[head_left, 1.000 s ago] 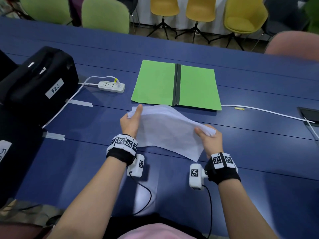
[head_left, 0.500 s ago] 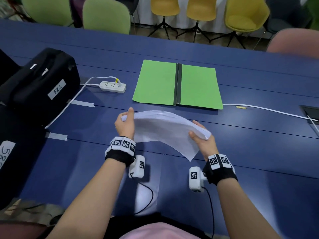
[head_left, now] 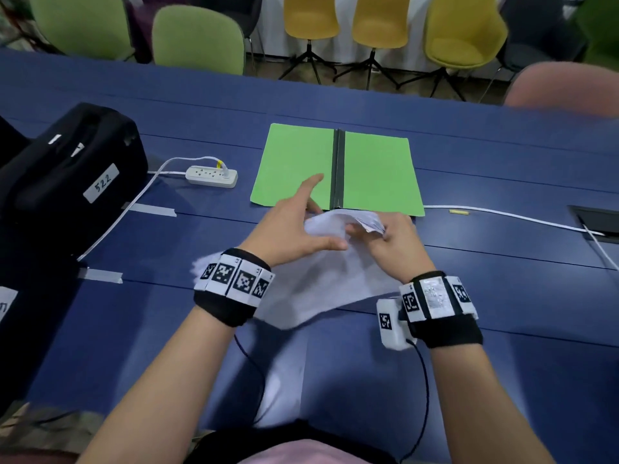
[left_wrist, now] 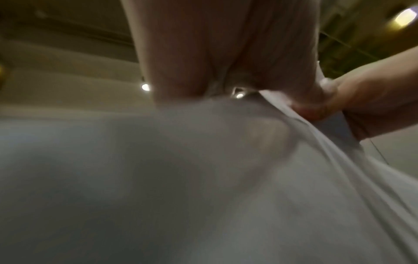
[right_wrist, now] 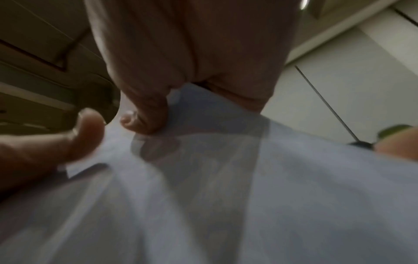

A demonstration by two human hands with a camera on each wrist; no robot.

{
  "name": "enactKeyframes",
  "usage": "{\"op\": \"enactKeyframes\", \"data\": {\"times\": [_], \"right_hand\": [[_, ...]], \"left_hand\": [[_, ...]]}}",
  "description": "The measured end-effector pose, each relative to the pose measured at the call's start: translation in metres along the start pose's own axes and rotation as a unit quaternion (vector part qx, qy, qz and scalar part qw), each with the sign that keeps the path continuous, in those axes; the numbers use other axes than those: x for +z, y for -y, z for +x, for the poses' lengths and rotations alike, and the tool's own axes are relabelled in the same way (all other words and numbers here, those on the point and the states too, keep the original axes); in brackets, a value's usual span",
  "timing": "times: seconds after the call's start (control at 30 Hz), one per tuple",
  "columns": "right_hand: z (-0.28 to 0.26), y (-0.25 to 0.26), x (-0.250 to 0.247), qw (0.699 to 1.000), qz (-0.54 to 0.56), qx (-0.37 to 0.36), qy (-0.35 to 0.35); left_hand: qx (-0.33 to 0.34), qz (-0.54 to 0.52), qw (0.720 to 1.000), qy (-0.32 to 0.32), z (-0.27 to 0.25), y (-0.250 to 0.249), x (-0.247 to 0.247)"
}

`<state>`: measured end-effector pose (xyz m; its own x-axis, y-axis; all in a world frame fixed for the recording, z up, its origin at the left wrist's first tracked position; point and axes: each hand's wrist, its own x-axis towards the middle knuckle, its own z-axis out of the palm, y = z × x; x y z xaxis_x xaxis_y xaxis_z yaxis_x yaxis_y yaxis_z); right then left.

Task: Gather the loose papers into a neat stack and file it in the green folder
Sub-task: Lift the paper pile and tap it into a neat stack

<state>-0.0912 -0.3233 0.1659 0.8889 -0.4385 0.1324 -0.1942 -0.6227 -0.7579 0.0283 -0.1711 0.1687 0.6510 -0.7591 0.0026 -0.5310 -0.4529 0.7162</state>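
The green folder (head_left: 294,162) lies open and flat on the blue table (head_left: 502,296), its black spine toward me. Just in front of its near edge I hold the white papers (head_left: 321,283) as a bowed, uneven bundle that droops toward me. My right hand (head_left: 378,234) pinches the bundle's top edge, thumb (right_wrist: 144,123) on the near face. My left hand (head_left: 311,222) is open, index finger straight out over the folder and thumb (right_wrist: 83,132) laid across the sheets. Both wrist views are blurred and mostly filled by the papers (left_wrist: 203,178).
A black case (head_left: 67,182) labelled 522 stands at the left. A white power strip (head_left: 212,175) lies left of the folder, and its cable (head_left: 502,216) runs right to a recessed socket box (head_left: 596,222). Tape strips (head_left: 154,211) mark the table. Chairs (head_left: 201,35) line the far side.
Both hands have come together near the folder's front edge. The left hand let go of the papers' left edge and opened over the top. The sheets now droop from the right hand's pinch.
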Motion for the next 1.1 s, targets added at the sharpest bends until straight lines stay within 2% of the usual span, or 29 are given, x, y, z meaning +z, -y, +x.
{"op": "enactKeyframes", "data": {"times": [0.1,0.17,0.2,0.3,0.37,0.4,0.47,0.53,0.57,0.6,0.67,0.7,0.77,0.87,0.93,1.1], "right_hand": [[-0.002,0.017,-0.010,0.999,-0.036,-0.025,-0.001],[-0.005,0.021,-0.018,1.000,-0.014,-0.017,-0.009],[-0.006,0.017,-0.023,1.000,-0.004,-0.005,-0.009],[-0.013,-0.004,-0.042,0.998,-0.022,0.054,0.039],[-0.021,-0.019,-0.052,0.994,0.046,0.079,0.055],[-0.025,-0.024,-0.054,0.992,0.089,0.078,0.049],[-0.030,-0.027,-0.047,0.984,0.163,0.066,-0.020],[-0.034,-0.030,-0.031,0.943,0.312,0.087,-0.073],[-0.036,-0.033,-0.020,0.916,0.380,0.113,-0.064],[-0.038,-0.036,-0.009,0.902,0.407,0.135,-0.036],[-0.040,-0.039,0.012,0.918,0.361,0.163,0.006],[-0.039,-0.038,0.019,0.925,0.339,0.170,-0.011],[-0.030,-0.031,0.027,0.930,0.321,0.156,-0.090],[-0.016,-0.017,0.031,0.920,0.328,0.122,-0.176],[-0.014,-0.014,0.031,0.920,0.330,0.123,-0.174],[-0.010,-0.023,0.032,0.919,0.345,0.150,-0.120]], "left_hand": [[-0.002,0.009,0.998,0.062,-0.001,0.001,0.000],[0.000,-0.041,0.994,0.097,-0.005,0.004,0.000],[0.004,-0.067,0.993,0.094,-0.009,0.005,-0.001],[-0.013,-0.160,0.987,0.028,-0.014,0.014,-0.012],[-0.030,-0.190,0.981,-0.003,-0.017,0.023,-0.019],[-0.034,-0.197,0.980,-0.008,-0.018,0.026,-0.020],[-0.042,-0.224,0.973,-0.020,-0.021,0.030,-0.018],[-0.068,-0.286,0.954,-0.054,-0.021,0.035,-0.011],[-0.087,-0.324,0.939,-0.074,-0.021,0.037,-0.007],[-0.100,-0.361,0.923,-0.092,-0.021,0.036,-0.004],[-0.121,-0.394,0.902,-0.124,-0.021,0.030,0.003],[-0.126,-0.388,0.902,-0.139,-0.021,0.025,0.006],[-0.113,-0.378,0.904,-0.167,-0.020,0.012,0.009],[-0.071,-0.385,0.897,-0.203,-0.016,-0.005,0.011],[-0.071,-0.404,0.885,-0.221,-0.015,-0.006,0.013],[-0.129,-0.409,0.868,-0.249,-0.016,0.017,0.021]]}}
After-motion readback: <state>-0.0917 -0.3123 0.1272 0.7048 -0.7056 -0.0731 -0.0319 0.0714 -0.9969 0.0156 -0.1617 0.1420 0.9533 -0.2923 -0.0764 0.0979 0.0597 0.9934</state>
